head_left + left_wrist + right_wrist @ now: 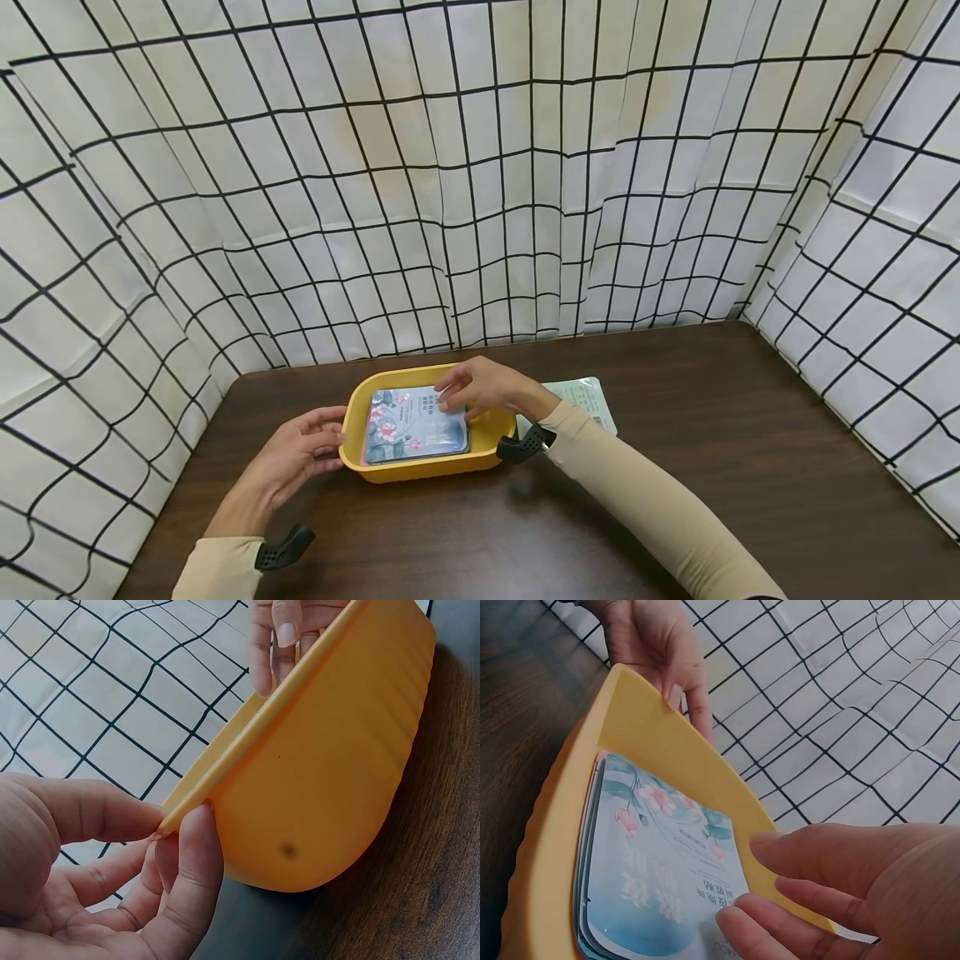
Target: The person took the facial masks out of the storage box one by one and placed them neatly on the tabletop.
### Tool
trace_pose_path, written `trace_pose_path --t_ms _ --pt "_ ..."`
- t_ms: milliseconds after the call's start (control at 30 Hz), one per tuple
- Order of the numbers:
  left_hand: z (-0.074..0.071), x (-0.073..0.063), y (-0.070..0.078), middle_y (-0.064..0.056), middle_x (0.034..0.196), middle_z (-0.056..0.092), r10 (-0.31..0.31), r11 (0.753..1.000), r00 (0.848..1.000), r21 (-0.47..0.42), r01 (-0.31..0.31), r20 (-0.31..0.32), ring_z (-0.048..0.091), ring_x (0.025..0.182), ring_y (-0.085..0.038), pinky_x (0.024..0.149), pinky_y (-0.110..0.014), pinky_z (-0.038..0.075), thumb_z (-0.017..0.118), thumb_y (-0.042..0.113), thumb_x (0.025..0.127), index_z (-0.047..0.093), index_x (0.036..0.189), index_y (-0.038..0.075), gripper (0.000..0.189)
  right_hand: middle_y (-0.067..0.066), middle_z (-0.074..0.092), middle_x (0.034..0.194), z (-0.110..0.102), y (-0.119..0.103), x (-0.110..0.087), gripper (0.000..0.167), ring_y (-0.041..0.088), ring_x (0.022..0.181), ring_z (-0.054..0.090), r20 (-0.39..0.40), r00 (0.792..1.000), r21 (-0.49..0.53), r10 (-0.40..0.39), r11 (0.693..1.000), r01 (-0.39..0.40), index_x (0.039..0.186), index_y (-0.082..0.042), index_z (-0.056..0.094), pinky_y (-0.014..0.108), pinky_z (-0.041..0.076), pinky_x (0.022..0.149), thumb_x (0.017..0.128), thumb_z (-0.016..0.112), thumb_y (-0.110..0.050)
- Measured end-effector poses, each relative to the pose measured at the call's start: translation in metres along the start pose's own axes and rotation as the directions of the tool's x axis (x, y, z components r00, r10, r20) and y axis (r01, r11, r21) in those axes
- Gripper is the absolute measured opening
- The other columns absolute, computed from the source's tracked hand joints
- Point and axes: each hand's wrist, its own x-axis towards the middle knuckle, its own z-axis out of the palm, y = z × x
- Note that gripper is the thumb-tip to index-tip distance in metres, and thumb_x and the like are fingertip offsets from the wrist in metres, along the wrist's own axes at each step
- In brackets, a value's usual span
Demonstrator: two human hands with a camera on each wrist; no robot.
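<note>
A yellow plastic basket [427,473] sits on the table with a small stack of flat sheet-mask packets [416,423] inside it. The top packet is blue with pink flowers and printed characters. My left hand [300,454] pinches the basket's left rim between thumb and fingers; the left wrist view shows the grip on the yellow edge [277,787]. Over the right part of the stack is my right hand [487,387], its fingers loosely extended. In the right wrist view its fingertips reach the top packet [660,877], the thumb apart from them.
A pale green packet [585,400] lies on the dark wooden table [712,433] right of the basket, partly covered by the right forearm. White cloth walls with a black grid [487,192] stand behind and at both sides. Both wrists wear black bands.
</note>
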Motion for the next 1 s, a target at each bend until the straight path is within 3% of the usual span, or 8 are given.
trace_pose_path --t_ms 767,1000 --pt "0.001 0.000 -0.001 -0.014 0.127 0.057 -0.020 1.000 1.000 0.006 0.020 -0.012 0.066 0.099 -0.024 0.085 -0.032 0.059 0.064 0.015 0.099 0.034 0.154 0.004 0.064 0.006 0.068 0.109 0.006 0.001 -0.004 0.030 0.020 0.098 0.066 -0.022 1.000 0.052 -0.021 0.998 0.023 0.118 0.000 0.071 0.040 0.061 0.083 0.090 0.077 -0.010" --pt "0.001 0.000 -0.001 -0.014 0.126 0.057 -0.017 1.000 1.000 0.009 0.017 -0.012 0.066 0.098 -0.023 0.085 -0.032 0.059 0.064 0.014 0.100 0.034 0.154 0.004 0.064 0.004 0.068 0.107 0.010 0.001 -0.004 0.025 0.019 0.095 0.064 -0.044 0.998 0.011 -0.036 0.999 0.036 0.114 -0.002 0.072 0.041 0.060 0.085 0.091 0.076 -0.011"
